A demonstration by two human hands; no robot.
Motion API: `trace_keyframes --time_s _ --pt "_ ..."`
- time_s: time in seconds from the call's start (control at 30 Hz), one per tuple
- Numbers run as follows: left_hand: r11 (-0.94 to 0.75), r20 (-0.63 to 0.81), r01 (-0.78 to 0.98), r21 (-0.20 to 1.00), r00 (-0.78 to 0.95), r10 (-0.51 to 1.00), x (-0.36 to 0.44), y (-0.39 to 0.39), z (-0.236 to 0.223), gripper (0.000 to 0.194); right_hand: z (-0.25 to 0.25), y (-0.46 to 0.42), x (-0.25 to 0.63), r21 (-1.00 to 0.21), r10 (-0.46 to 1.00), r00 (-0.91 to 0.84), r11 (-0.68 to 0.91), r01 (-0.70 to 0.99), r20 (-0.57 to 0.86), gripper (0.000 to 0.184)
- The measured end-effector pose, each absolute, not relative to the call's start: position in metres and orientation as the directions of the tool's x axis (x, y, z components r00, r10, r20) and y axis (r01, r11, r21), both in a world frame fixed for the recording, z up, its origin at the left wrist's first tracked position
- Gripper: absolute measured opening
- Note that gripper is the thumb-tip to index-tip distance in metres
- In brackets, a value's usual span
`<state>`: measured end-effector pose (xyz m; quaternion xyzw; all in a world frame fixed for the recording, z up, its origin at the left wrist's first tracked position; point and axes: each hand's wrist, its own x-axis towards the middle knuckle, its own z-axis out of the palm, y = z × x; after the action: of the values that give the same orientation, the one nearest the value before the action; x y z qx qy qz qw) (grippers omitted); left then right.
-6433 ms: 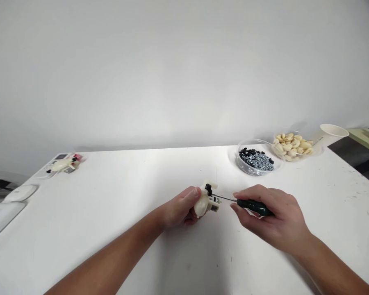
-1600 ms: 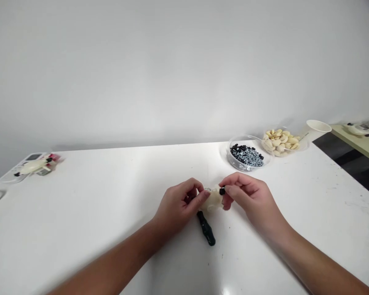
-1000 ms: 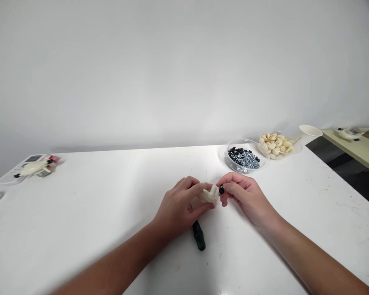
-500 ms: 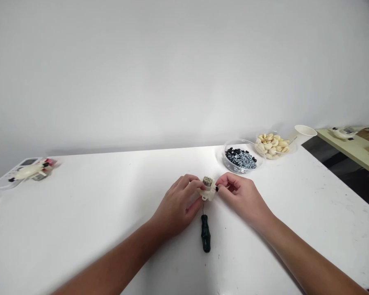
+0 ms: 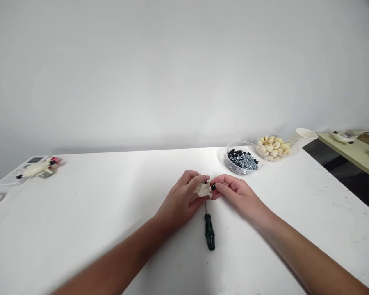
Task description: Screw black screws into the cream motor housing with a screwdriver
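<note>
My left hand (image 5: pixel 184 196) is closed round a small cream plastic housing (image 5: pixel 203 189), held over the middle of the table. At the housing's right side, my right hand (image 5: pixel 233 192) pinches a small black plastic piece (image 5: pixel 213 187) between thumb and forefinger. The black piece touches the housing or sits right against it; I cannot tell whether it is fitted on. Just below both hands a screwdriver (image 5: pixel 209 232) with a dark green handle lies on the table, its shaft pointing away from me toward the housing. My fingers hide part of the housing.
A clear round tub (image 5: pixel 243 159) holds silver screws and black pieces. Behind it stand a bowl of cream plastic parts (image 5: pixel 273 148) and a white cup (image 5: pixel 306 137). A cream assembly (image 5: pixel 37 169) lies on a white device at the far left. A second table (image 5: pixel 353 149) stands right.
The cream housing has been turned in my left hand, so the round metal part on its top no longer shows. My right fingers have come closer with the black piece.
</note>
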<state>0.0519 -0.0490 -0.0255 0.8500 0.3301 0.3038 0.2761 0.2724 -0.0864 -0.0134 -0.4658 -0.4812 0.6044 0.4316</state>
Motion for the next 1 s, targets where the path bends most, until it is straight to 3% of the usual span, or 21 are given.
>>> trace_keyframes --time_s 0.1,0.33,0.47,0.57,0.8,1.0 --pt "-0.67 0.412 0.362 0.648 0.574 0.708 0.049 -0.053 -0.023 0.04 -0.006 -0.089 0.274 -0.986 0.983 -0.148 -0.124 -0.115 -0.106 0.026" --pt "-0.736 0.537 0.33 0.592 0.519 0.665 0.048 -0.059 -0.016 0.04 0.001 -0.102 0.278 -0.985 0.989 -0.118 0.109 0.131 0.093 0.019" --pt "-0.789 0.599 0.272 0.551 0.53 0.601 0.048 -0.062 -0.017 0.04 0.005 -0.104 0.276 -0.899 0.947 -0.179 0.311 0.309 0.266 0.023" --pt "-0.8 0.609 0.273 0.533 0.533 0.588 0.049 -0.064 -0.017 0.041 0.007 -0.103 0.275 -0.847 0.911 -0.245 0.401 0.348 0.331 0.029" --pt "-0.786 0.587 0.276 0.554 0.54 0.603 0.05 -0.064 -0.016 0.051 0.007 -0.101 0.277 -0.816 0.887 -0.292 0.45 0.363 0.358 0.033" --pt "-0.709 0.524 0.252 0.658 0.522 0.673 0.051 -0.063 -0.019 0.053 0.011 -0.099 0.284 -0.825 0.9 -0.337 0.403 0.397 0.278 0.032"
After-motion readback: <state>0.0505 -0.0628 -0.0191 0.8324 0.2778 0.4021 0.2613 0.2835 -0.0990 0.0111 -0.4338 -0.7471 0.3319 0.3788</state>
